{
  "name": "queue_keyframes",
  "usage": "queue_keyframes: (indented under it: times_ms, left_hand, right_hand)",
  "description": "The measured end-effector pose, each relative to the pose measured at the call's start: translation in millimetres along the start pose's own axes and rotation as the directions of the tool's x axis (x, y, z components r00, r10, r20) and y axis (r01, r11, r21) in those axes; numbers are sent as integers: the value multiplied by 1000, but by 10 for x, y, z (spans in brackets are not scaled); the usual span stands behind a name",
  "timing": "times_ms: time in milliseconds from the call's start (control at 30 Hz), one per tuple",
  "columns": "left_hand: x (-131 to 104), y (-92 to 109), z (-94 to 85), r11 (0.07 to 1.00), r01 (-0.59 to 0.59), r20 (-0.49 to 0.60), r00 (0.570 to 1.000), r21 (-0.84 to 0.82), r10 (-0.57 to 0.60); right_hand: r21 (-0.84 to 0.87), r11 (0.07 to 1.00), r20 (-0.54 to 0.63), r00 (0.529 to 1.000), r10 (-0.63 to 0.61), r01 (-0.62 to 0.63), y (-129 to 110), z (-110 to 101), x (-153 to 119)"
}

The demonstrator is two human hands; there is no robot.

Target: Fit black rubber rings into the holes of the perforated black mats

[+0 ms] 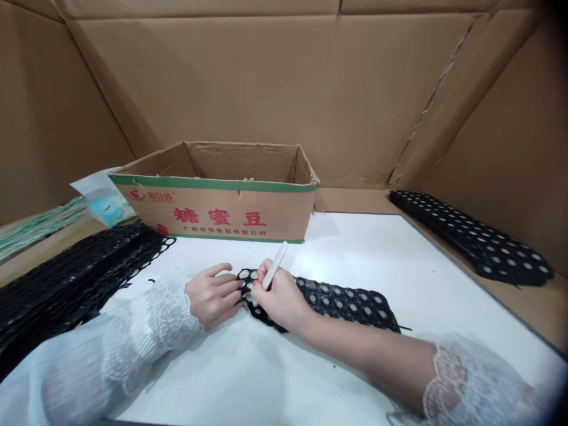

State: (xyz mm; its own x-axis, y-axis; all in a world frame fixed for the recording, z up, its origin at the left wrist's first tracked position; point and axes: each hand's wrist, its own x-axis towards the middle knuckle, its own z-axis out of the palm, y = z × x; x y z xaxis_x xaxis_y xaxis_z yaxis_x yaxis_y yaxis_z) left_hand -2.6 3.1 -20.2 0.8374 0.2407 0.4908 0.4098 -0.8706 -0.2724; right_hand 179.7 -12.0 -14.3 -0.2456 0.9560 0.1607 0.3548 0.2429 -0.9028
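Observation:
A black sheet with rows of round holes [337, 297] lies flat on the white work surface, pale discs showing in many of them. My left hand [217, 294] rests palm down at the sheet's left end, fingers spread and fingertips on its edge. In my right hand [284, 299] is a white pen-like tool [276, 265], gripped like a pencil and slanting up to the right. Its lower tip is hidden behind my fingers, over the left part of the sheet.
Behind my hands stands an open cardboard box [222, 207] with green edging. Black holed sheets [75, 272] are piled at the left, near a white-and-blue packet [106, 201]. Another black sheet with pale discs [474, 236] lies at the right. Cardboard walls [275, 89] surround the white board [355, 236].

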Motion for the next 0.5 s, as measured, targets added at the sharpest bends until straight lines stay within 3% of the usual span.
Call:
queue_keyframes:
  times_ms: [133, 333, 500]
  left_hand:
    - [-28, -97, -18, 994, -105, 17, 994, -14, 105]
    - [45, -26, -63, 990, -112, 80, 991, 86, 105]
    - [84, 11, -16, 981, -148, 60, 988, 123, 142]
  right_hand:
    - [207, 976, -45, 996, 76, -65, 20, -14, 1]
    - [384, 920, -6, 997, 83, -74, -48, -71, -25]
    - [429, 903, -128, 989, 72, -10, -35, -85, -14]
